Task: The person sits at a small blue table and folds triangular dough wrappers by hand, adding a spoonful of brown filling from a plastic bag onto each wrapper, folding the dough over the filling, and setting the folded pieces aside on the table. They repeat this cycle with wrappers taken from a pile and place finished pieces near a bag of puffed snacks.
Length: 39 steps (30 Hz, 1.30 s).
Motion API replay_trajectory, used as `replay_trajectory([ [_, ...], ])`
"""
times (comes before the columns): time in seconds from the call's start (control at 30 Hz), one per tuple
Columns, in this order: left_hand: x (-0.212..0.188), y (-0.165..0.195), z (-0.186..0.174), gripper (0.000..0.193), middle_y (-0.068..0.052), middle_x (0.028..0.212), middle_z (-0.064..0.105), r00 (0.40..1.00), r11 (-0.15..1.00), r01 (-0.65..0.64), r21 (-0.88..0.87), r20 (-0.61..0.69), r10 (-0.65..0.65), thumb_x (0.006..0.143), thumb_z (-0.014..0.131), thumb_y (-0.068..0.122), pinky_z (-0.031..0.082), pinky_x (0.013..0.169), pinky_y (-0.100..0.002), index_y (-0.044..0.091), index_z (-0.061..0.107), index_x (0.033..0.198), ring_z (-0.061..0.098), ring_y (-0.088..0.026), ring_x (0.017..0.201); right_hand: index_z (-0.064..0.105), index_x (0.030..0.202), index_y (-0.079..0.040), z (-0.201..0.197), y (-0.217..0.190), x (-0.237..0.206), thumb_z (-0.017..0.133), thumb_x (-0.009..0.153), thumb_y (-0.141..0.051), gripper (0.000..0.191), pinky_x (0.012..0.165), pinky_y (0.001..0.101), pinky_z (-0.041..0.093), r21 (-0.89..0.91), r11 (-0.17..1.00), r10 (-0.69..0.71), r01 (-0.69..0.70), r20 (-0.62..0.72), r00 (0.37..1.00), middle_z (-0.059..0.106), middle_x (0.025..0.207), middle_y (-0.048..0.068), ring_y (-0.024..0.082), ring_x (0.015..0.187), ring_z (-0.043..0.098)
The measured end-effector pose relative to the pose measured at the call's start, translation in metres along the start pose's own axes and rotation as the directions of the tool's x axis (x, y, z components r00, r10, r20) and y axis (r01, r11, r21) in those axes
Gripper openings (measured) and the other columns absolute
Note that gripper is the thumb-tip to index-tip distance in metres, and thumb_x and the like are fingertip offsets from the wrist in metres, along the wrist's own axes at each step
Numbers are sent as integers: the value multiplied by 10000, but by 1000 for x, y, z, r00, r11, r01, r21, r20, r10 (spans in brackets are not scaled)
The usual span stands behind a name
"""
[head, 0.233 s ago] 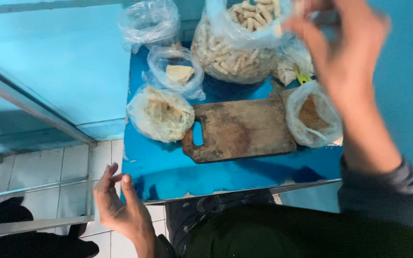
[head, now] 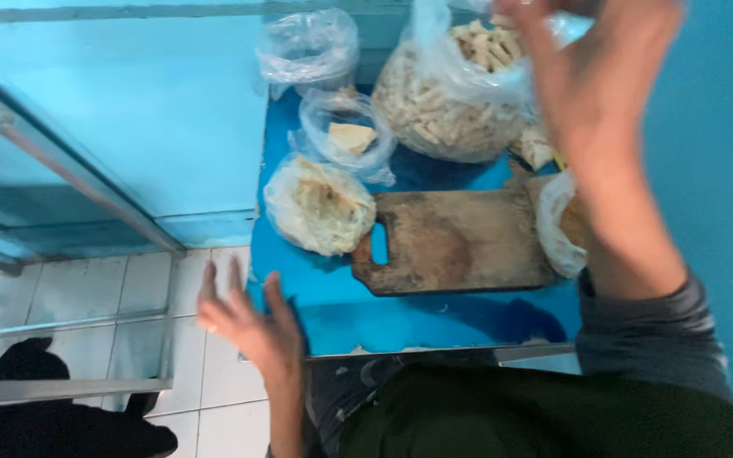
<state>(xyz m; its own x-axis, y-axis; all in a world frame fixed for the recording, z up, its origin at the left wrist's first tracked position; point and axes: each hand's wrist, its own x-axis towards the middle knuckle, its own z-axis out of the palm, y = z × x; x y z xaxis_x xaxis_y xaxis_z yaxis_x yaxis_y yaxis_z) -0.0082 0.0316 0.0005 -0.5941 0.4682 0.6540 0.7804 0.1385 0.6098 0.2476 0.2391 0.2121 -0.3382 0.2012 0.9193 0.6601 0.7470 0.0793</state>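
Right hand raised, fingers loosely curled at the top of the large clear plastic bag of pale sticks; whether it pinches the plastic cannot be told. Left hand spread open, empty, beside the blue table. One worn wooden cutting board lies mid-table. Five plastic bags are visible around it.
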Motion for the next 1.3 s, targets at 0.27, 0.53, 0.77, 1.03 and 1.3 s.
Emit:
replay_trajectory([
  [0.27,-2,4,7,639,-295,1597,275,993,983,-61,172,113,42,926,784,250,263,1136,-710,78,519,1482,354,-482,1420,752,1059,-73,200,-26,-28,788,813,-120,253,822,476,545,199,976,-108,-93,803,586,753,962,133,348,961,718],
  [0.53,-3,1,6,631,-280,1579,280,980,989,-75,126,194,49,935,765,263,260,1114,-715,84,515,1486,358,-460,1424,567,1409,-173,253,-27,-45,799,715,-99,735,932,509,500,67,988,-32,-141,970,240,630,1346,142,383,1221,589],
  [0.77,-2,1,8,616,-278,1574,292,980,989,-85,118,190,61,941,762,218,261,1111,-710,70,522,1488,346,-466,1428,541,1432,-140,246,-31,-28,708,756,-139,696,804,453,544,84,877,-51,-473,995,82,693,1196,190,310,1036,681],
  [1.03,-1,-1,7,588,-291,1585,303,988,993,-88,85,136,76,938,769,176,277,1130,-644,70,541,1470,360,-474,1401,732,1089,-53,238,-37,-54,729,815,-166,297,774,488,526,169,937,-8,-305,886,463,740,1000,195,372,944,702],
  [1.3,-2,-5,8,581,-289,1581,339,990,995,-87,49,114,81,939,807,195,295,1130,-625,67,570,1453,369,-480,1394,639,1020,-20,159,-16,-42,808,883,-188,276,770,542,501,297,937,15,-186,496,868,688,897,210,445,885,672],
])
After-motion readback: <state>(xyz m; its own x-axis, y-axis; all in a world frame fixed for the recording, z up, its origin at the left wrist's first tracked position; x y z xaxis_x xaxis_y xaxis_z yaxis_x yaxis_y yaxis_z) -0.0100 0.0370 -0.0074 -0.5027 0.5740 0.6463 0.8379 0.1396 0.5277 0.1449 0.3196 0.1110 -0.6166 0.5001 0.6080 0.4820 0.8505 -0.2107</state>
